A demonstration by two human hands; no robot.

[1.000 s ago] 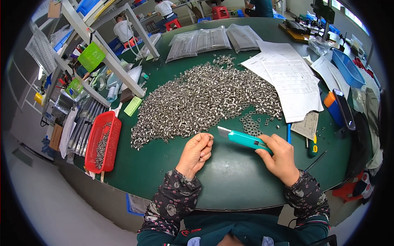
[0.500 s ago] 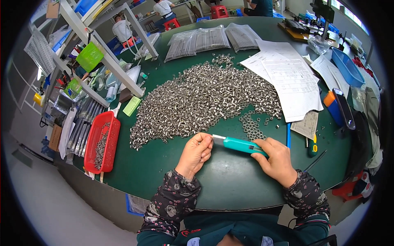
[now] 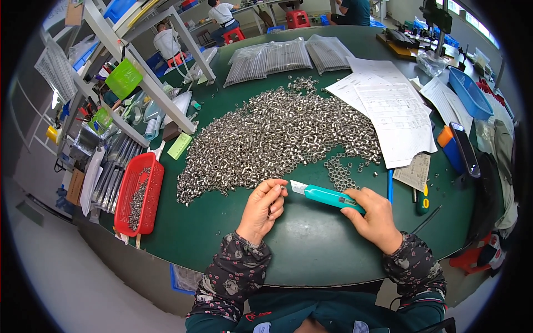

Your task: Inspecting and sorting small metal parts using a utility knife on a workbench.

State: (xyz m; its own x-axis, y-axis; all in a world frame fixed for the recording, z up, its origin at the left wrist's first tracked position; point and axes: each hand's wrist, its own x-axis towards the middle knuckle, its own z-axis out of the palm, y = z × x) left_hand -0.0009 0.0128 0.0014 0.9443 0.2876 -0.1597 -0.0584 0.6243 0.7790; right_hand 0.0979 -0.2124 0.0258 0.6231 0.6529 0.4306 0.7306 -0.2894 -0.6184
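Observation:
My right hand grips a teal utility knife whose blade tip points left toward my left hand. My left hand pinches a small metal ring between thumb and fingertips, right at the blade tip. Both hands hover over the green table near its front edge. A broad heap of small silver metal rings spreads just beyond my hands, with a thinner flat group of rings to the right of the knife.
A red basket with some metal parts stands at the left edge. Paper sheets, a blue tray, an orange-and-blue box and a screwdriver lie to the right. Bagged parts sit at the back; shelving stands left. Other people sit far behind.
The knife has moved left toward my left hand, so the blade tip now meets the ring held in my left fingers.

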